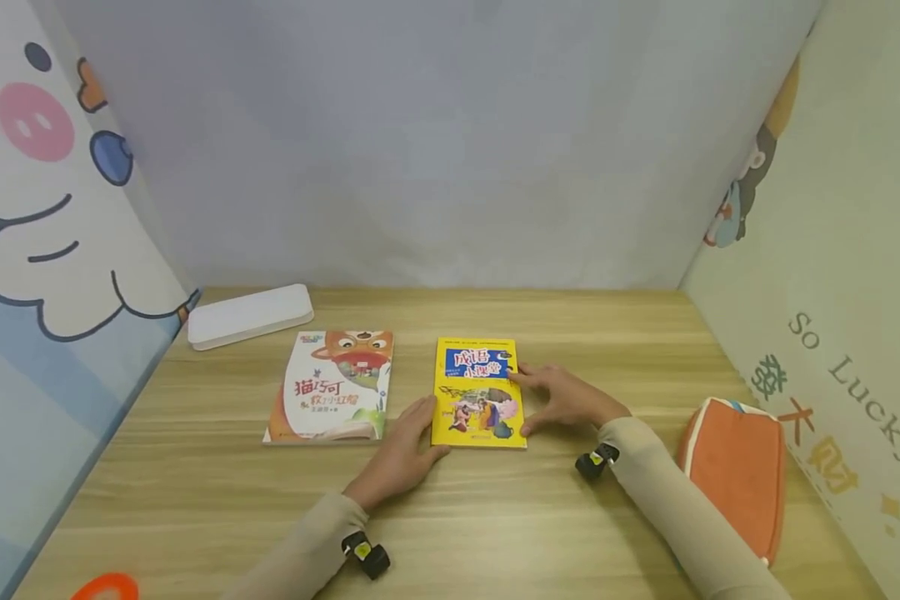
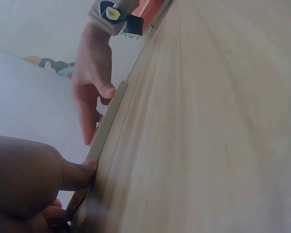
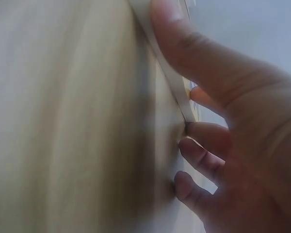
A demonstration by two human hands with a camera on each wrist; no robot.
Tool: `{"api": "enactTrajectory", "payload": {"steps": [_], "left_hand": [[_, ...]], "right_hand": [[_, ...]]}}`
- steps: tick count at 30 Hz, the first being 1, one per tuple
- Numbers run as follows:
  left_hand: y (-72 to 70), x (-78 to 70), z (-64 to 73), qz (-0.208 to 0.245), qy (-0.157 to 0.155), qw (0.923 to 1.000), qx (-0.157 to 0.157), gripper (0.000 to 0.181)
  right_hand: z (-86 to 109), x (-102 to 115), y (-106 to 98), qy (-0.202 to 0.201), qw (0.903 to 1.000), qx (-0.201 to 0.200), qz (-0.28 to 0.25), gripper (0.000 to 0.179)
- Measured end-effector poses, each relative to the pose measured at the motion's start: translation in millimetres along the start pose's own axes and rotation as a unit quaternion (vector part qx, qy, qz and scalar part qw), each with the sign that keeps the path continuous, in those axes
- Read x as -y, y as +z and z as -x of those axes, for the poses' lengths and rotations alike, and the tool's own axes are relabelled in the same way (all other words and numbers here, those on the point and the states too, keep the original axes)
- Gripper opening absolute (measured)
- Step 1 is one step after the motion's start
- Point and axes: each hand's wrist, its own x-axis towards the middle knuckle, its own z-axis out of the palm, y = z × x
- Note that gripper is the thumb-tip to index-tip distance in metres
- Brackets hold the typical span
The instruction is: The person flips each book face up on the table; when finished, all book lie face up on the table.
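A yellow book [image 1: 480, 425] with a blue title panel lies flat on the table between my two hands. My left hand [image 1: 402, 454] rests along its left edge, thumb near the lower left corner. In the left wrist view, the left thumb [image 2: 77, 174] meets the book's edge [image 2: 109, 119]. From the other side, my right hand [image 1: 570, 398] touches the right edge with fingers spread, the index finger reaching onto the cover. The right thumb [image 3: 172, 31] lies against the book's side [image 3: 170, 73] in the right wrist view.
Left of the yellow book lies a white and orange picture book [image 1: 337, 387]. A white case [image 1: 251, 317] sits at the back left. An orange pouch [image 1: 738, 467] lies by the right wall, beside the right forearm. Part of an orange-red ring [image 1: 123, 583] shows at front left.
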Motion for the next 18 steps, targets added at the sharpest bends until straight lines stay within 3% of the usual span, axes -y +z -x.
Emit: {"api": "enactTrajectory", "payload": {"steps": [11, 18], "left_hand": [[2.6, 4.6, -2.1, -0.009, 0.005, 0.9995, -0.030, 0.074], [-3.5, 3.4, -8.1, -0.021, -0.007, 0.9994, -0.026, 0.076]], "right_hand": [[-20.9, 2, -2, -0.017, 0.9997, 0.015, 0.012, 0.102], [-28.1, 6, -6, -0.008, 0.9997, 0.021, 0.000, 0.103]]}}
